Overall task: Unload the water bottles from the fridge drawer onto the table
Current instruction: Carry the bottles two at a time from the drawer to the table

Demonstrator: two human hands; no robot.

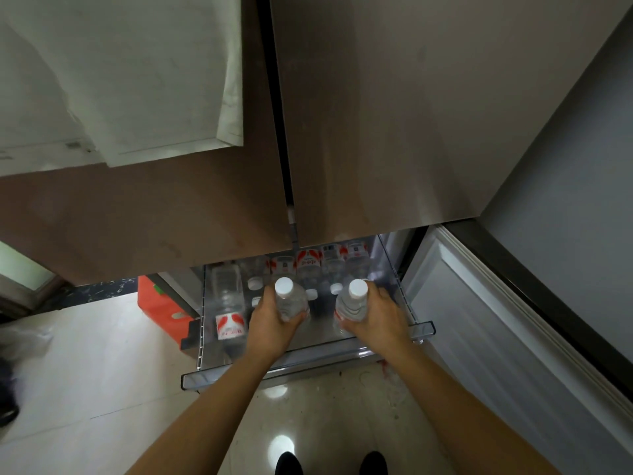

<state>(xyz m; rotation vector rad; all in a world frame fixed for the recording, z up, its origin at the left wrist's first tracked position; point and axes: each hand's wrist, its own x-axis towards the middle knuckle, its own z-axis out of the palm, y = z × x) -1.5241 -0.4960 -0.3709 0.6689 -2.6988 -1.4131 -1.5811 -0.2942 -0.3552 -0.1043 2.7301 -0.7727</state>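
Observation:
The fridge drawer (pixel 301 363) is pulled out at floor level below the closed fridge doors. My left hand (pixel 270 323) grips a clear water bottle (pixel 289 299) with a white cap, held upright over the drawer. My right hand (pixel 378 318) grips a second clear bottle (pixel 352 305) the same way. Another bottle (pixel 227 303) with a red and white label lies along the drawer's left side. Several more bottles (pixel 315 265) lie at the back of the drawer, partly hidden under the doors.
The brown fridge doors (pixel 376 132) tower above the drawer. An open lower door panel (pixel 496 320) stands to the right. An orange box (pixel 161 303) sits on the floor left of the drawer. My feet (pixel 329 462) stand on glossy tiled floor.

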